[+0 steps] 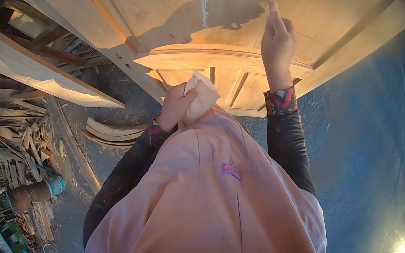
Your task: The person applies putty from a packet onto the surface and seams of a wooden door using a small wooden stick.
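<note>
My left hand [177, 103] is closed around a crumpled, pale bag or wrapper [202, 98], held in front of my body; its contents are hidden. My right hand [279, 47] reaches up to a wooden panel door [234, 38], index finger stretched along the surface and the other fingers curled in. Something small and dark shows at that fingertip, too unclear to name. A rough white streak [203, 1] runs down the door panel, left of my right hand. The shadow of an arm and hand falls across the wood.
Left of the door leans another pale board [51, 73]. Curved wooden pieces [113, 134] lie on the ground near a long plank [74, 145]. Scrap wood [18, 128] is heaped at the far left, beside a rusty can with a teal band [55, 185]. Low sun glares at right.
</note>
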Motion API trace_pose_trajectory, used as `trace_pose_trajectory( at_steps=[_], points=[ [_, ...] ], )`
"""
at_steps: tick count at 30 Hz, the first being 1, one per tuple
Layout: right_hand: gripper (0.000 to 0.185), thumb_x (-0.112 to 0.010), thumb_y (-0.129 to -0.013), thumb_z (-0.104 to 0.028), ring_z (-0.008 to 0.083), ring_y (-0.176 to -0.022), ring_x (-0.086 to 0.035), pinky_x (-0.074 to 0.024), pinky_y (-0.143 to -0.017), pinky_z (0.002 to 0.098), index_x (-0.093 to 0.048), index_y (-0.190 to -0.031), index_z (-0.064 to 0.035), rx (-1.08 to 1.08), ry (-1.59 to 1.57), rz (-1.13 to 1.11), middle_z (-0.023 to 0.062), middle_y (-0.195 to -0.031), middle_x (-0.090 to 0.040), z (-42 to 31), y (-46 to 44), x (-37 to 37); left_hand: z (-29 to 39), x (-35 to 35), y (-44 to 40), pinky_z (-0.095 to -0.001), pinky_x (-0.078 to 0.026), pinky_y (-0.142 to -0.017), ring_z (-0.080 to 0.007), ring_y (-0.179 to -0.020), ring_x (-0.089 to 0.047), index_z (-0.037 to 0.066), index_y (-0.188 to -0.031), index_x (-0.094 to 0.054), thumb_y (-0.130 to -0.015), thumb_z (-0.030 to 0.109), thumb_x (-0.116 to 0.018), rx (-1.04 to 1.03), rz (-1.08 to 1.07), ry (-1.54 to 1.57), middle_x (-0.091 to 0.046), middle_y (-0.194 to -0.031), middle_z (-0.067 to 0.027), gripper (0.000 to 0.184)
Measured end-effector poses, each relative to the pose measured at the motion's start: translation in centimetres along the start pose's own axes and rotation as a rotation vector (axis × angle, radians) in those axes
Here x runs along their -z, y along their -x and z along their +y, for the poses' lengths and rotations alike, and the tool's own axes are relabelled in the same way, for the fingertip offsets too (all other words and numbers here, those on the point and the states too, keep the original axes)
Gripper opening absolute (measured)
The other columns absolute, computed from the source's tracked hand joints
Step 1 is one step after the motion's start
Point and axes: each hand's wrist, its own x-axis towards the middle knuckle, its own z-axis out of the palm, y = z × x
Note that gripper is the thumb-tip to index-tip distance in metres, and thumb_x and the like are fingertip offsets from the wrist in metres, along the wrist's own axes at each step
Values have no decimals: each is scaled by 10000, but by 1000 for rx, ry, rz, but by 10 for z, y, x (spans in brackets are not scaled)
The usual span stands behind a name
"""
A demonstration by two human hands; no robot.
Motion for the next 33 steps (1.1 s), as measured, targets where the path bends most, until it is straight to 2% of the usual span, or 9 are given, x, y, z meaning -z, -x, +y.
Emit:
trace_pose_trajectory(
  at_steps=[3, 6, 9, 12, 18, 21, 25, 28, 33],
  points=[
    [415, -618, -845, -53, 216, -674, -619, -517, -606, 343, -619, -1236, -190, 16, -98, 61, 65, -809, -608, -3, -13, 12, -2, 3, 1, -238, -477, -655, -73, -731, -585, -39, -991, -641, -915, 123, -552, 17, 6, 21, -655, -844, -27, 200],
    [354, -618, -878, -80, 186, -687, -608, -503, -627, 292, -646, -1211, -198, 98, -39, 69, 61, -793, -624, 9, -21, -1, 1, 1, 2, -238, -477, -651, -71, -724, -584, -40, -990, -640, -916, 127, -556, 19, 16, 6, -654, -838, -27, 202],
    [359, -621, -873, -69, 174, -682, -606, -503, -625, 290, -647, -1208, -194, 137, -15, 125, 58, -791, -622, 17, -20, -10, -2, 1, -1, -239, -477, -651, -69, -727, -584, -40, -990, -641, -917, 130, -560, -8, 31, -8, -653, -834, -26, 202],
    [358, -616, -878, -67, 161, -664, -592, -499, -619, 290, -648, -1209, -199, 88, -4, 132, 53, -775, -614, 19, -10, -13, 1, 3, -2, -239, -478, -656, -68, -729, -584, -40, -993, -642, -911, 127, -564, 11, 19, 10, -652, -833, -26, 201],
    [405, -616, -849, -45, 212, -647, -609, -516, -606, 344, -623, -1231, -176, -61, -113, 9, 68, -792, -605, -5, -16, 20, -5, 4, -2, -242, -479, -641, -68, -715, -579, -40, -990, -643, -895, 118, -563, -11, 48, 26, -649, -829, -26, 201],
    [359, -589, -899, -104, 170, -630, -565, -474, -594, 306, -628, -1234, -226, -48, -53, 26, 65, -708, -574, -28, -41, 24, -12, 4, -4, -244, -478, -641, -68, -717, -576, -43, -993, -640, -896, 118, -562, 32, 10, 51, -648, -834, -27, 204],
    [383, -556, -904, -77, 232, -651, -591, -483, -606, 345, -597, -1266, -193, 55, 15, 106, 83, -713, -578, -21, -30, 1, -4, 0, -5, -241, -477, -656, -67, -729, -575, -47, -1003, -635, -901, 115, -554, 36, -5, -12, -647, -843, -29, 208],
    [407, -614, -851, -54, 223, -649, -609, -506, -593, 349, -613, -1243, -164, -31, 56, 61, 72, -765, -592, -8, 2, -10, 5, 0, -6, -238, -474, -658, -67, -732, -573, -47, -1007, -633, -907, 117, -551, 23, 1, 4, -647, -845, -28, 209],
    [424, -601, -858, -60, 250, -627, -600, -503, -577, 364, -585, -1270, -156, -47, -75, -1, 85, -743, -578, -16, 0, 10, 0, 3, -5, -236, -474, -655, -66, -735, -576, -46, -1005, -635, -913, 119, -551, 5, 33, 78, -648, -848, -26, 206]
  ],
)
